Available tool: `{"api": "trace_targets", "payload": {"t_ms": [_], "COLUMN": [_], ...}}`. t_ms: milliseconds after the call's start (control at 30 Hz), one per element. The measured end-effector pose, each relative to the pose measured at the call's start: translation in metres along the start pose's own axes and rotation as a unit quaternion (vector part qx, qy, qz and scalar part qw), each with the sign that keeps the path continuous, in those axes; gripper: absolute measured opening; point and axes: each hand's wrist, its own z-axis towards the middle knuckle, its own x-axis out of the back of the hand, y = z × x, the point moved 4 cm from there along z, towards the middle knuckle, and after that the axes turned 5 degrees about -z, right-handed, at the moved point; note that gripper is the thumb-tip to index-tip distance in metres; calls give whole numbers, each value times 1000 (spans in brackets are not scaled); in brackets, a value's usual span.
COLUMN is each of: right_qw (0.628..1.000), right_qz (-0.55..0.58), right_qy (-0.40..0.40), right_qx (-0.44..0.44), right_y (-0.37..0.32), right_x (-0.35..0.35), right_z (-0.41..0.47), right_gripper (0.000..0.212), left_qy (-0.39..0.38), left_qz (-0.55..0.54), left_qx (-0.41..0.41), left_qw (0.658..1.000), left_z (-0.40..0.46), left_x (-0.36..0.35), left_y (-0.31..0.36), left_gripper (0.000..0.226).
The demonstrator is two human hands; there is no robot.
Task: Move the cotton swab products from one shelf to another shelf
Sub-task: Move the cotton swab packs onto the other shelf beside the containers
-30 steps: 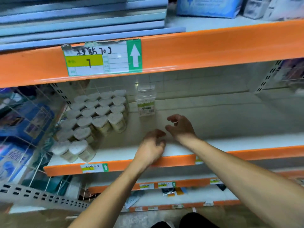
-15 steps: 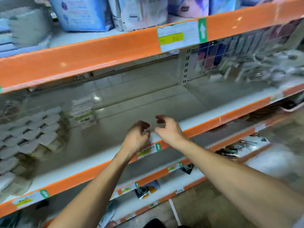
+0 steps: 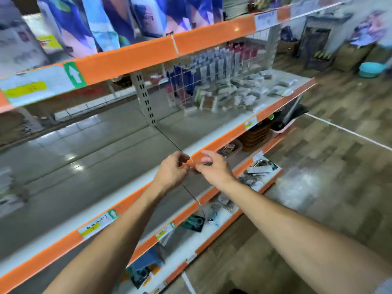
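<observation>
both hands are held close together in front of the orange front edge [image 3: 214, 145] of the middle shelf [image 3: 89, 166], and nothing is carried in either of them. the left hand [image 3: 171, 172] is loosely curled, with fingers bent inward, and the right hand [image 3: 214, 169] is half open, thumb and fingers apart; a product is not seen between the fingers. the picture is blurred, so the far right part of the shelf is read with difficulty, but many small packets [image 3: 237, 96] are seen lying there behind a wire grid [image 3: 212, 77]. it cannot be told whether these are the cotton swab products. at the far left edge some pale blurred items [image 3: 8, 194] are seen, well apart from both hands, and these also cannot be named for sure. the step in hand is judged to be the passage between the two shelves with empty hands. to do it well, the view should be steadied first, the right stock should be identified, and then a few items should be taken in each hand, not too many, so that nothing is dropped on the way back.
</observation>
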Motion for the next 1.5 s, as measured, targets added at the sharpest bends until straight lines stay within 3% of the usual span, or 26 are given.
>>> {"api": "trace_targets", "payload": {"t_ms": [200,400,633,867,1233,1500], "right_qw": [997,995,995,993,996,997], "right_qz": [18,29,23,26,-3,-36], "right_qy": [44,56,62,67,41,37], "right_qx": [-58,-81,-79,-93,-82,-65], "right_y": [48,81,97,123,135,145], "right_x": [79,146,198,229,293,334], "right_z": [10,19,46,119,235,308], "right_gripper": [51,50,47,28,39,36], "left_qy": [-44,-93,-98,-108,-99,-94], "left_qz": [-24,0,-22,-16,-9,17], "left_qx": [-33,-76,-85,-95,-89,-76], "left_qw": [998,993,991,989,991,993], "left_z": [28,50,98,171,295,348], "left_x": [-70,-131,-173,-215,-250,-274], "left_y": [61,101,136,163,202,220], "left_gripper": [13,18,20,22,17,45]}}
